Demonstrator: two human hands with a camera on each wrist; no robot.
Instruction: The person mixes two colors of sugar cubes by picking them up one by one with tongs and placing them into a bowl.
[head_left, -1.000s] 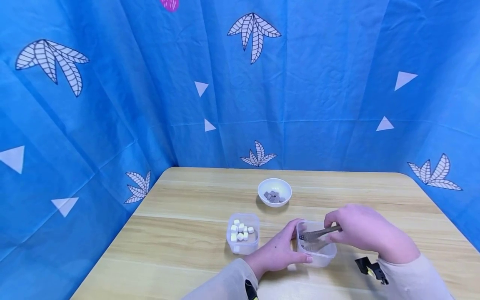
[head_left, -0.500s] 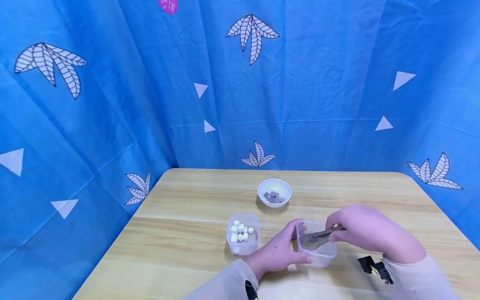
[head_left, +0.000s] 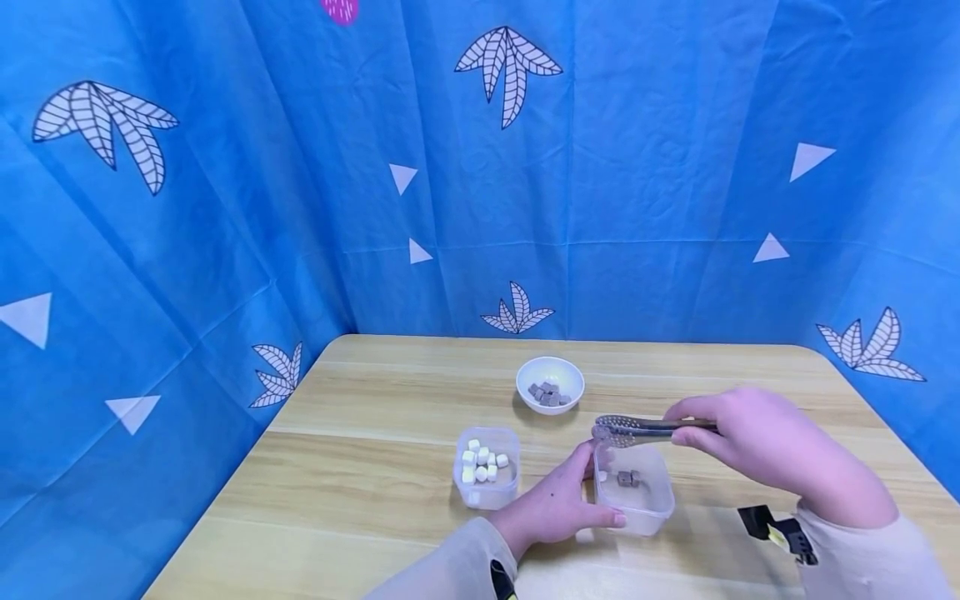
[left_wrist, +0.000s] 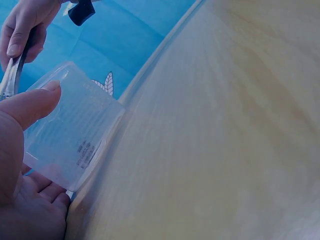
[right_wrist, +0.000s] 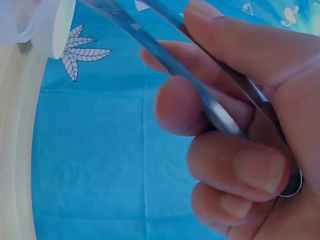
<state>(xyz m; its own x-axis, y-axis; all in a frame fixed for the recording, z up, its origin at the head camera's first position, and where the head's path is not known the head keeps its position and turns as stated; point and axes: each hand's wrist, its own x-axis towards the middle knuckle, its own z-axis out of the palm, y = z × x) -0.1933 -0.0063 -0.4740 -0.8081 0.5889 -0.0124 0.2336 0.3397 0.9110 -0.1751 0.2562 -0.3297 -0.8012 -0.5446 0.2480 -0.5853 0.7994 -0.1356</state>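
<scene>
My left hand point(head_left: 558, 504) grips a clear plastic container point(head_left: 645, 521) from its left side, thumb along the near wall and fingers at the far-left corner. Inside lie a couple of grey-brown cubes point(head_left: 627, 478), with a small whitish piece point(head_left: 602, 476) by the left wall. Metal tongs point(head_left: 652, 427) with perforated ends are held in my right hand point(head_left: 772, 446); their ends hang over the container's far-left rim. In the right wrist view, thumb and fingers curl round the tongs' arms point(right_wrist: 165, 60). The left wrist view shows my thumb against the container wall point(left_wrist: 75, 125).
Left of my left hand stands another clear container point(head_left: 487, 498) with several white cubes point(head_left: 482, 460). Farther back is a white bowl point(head_left: 550, 367) holding several grey-brown cubes point(head_left: 549, 394). A blue patterned curtain point(head_left: 637, 183) encloses the wooden table point(head_left: 337, 467).
My right hand has lifted the tongs out of the container and drawn back to the right, uncovering the cubes inside. The left hand has stayed in place on the container.
</scene>
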